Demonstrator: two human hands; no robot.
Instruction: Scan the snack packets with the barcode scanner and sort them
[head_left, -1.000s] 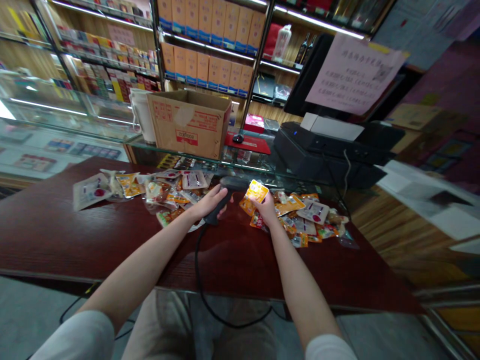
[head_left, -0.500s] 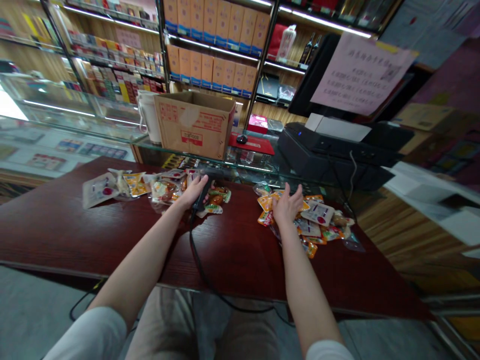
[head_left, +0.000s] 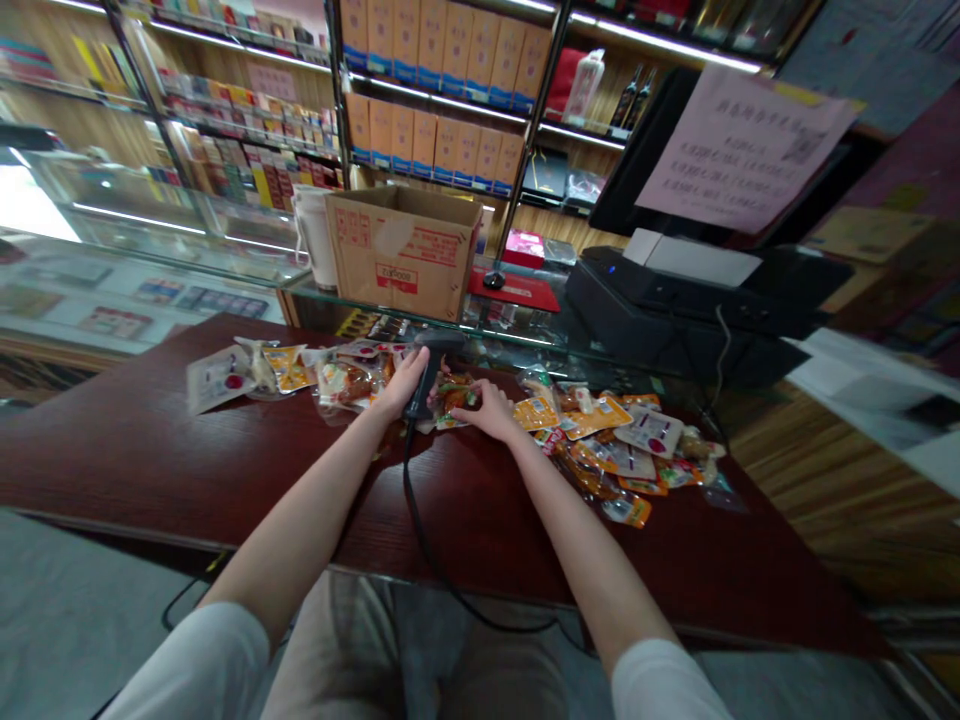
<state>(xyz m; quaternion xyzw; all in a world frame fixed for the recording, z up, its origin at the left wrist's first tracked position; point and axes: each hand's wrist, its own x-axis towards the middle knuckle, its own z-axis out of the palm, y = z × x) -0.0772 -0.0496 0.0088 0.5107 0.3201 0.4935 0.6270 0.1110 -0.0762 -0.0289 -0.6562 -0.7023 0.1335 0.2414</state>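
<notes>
My left hand (head_left: 406, 384) is wrapped round the grip of a black corded barcode scanner (head_left: 433, 365), whose head tilts over the packets. Its cable runs down across the dark red table. My right hand (head_left: 491, 410) is just right of the scanner, thumb and fingers apart at the edge of a clear snack packet (head_left: 454, 388) with brown food inside; whether it touches the packet is hard to tell. Left of the scanner lie more vacuum-packed snacks (head_left: 349, 380). To the right is a loose pile of orange and clear snack packets (head_left: 600, 418).
Behind the table (head_left: 480, 530) is a glass counter bearing an open cardboard box (head_left: 401, 255), a white container (head_left: 315, 235) and a black printer-like machine (head_left: 667, 300). A monitor with a pink paper sign (head_left: 739, 150) stands at the right. Stocked shelves line the back.
My right hand has moved left from the right-hand pile to the packet near the scanner. My left hand has turned the scanner, and its head now shows.
</notes>
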